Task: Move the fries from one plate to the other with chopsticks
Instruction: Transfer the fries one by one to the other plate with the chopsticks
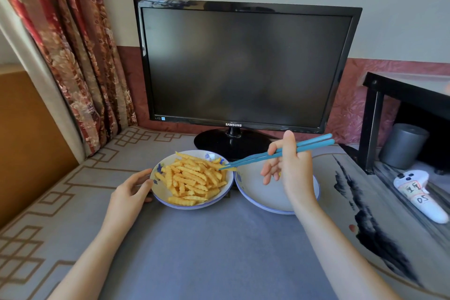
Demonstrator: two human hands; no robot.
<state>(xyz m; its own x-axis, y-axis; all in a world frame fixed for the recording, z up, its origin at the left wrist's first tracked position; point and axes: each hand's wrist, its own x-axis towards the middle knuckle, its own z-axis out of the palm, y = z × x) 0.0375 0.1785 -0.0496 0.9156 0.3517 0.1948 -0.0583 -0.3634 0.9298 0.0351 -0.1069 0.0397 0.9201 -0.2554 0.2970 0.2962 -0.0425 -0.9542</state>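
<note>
left hand point(131, 191) grips full plate point(162, 193) rim | right hand point(292, 168) pinches chopsticks point(255, 157), tips at fries point(192, 179) | other plate point(263, 193) just beside

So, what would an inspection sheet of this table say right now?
Surface: grey tablecloth, patterned border.
Job's things: left plate heaped with fries; right plate mostly bare, partly hidden by a hand; blue chopsticks, tips at the fries.
Clutter: white controller and grey canister at the right.
Fingers: left hand holds the left plate's rim; right hand grips the chopsticks.
Cables: nothing seen.
Surroundings: dark monitor, floral curtain, black shelf.
</note>
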